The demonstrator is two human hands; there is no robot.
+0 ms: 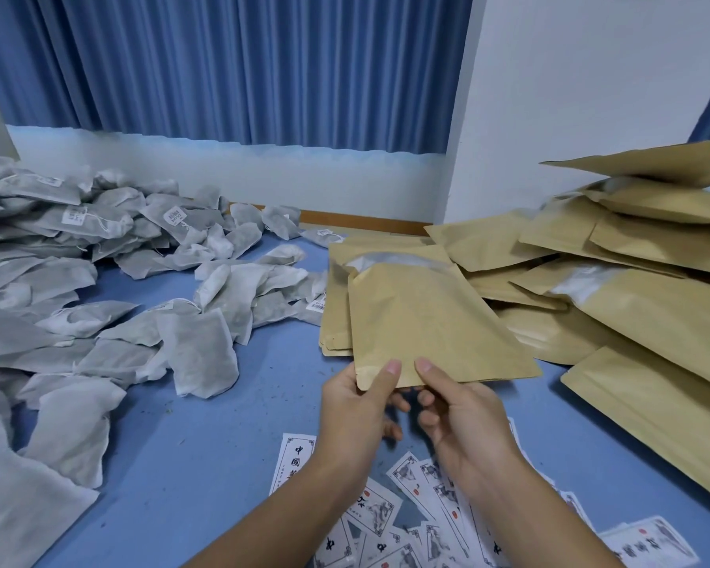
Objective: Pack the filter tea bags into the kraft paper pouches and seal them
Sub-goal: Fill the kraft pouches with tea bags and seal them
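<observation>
- Kraft pouch (pixel 431 321) pinched at its near edge by left hand (pixel 357 407) and right hand (pixel 464 424), thumbs on top.
- Risk: shallow edge grip; pouch may slip during opening.

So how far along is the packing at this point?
No sealed pouch is visible; the pouch pile shows open mouths. In hand: left hand and right hand pinch one flat pouch. Left: the tea bag heap lies loose, unpacked.

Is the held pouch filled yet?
Looks empty: the tan kraft paper pouch between left hand and right hand is flat, no bulge.
</observation>
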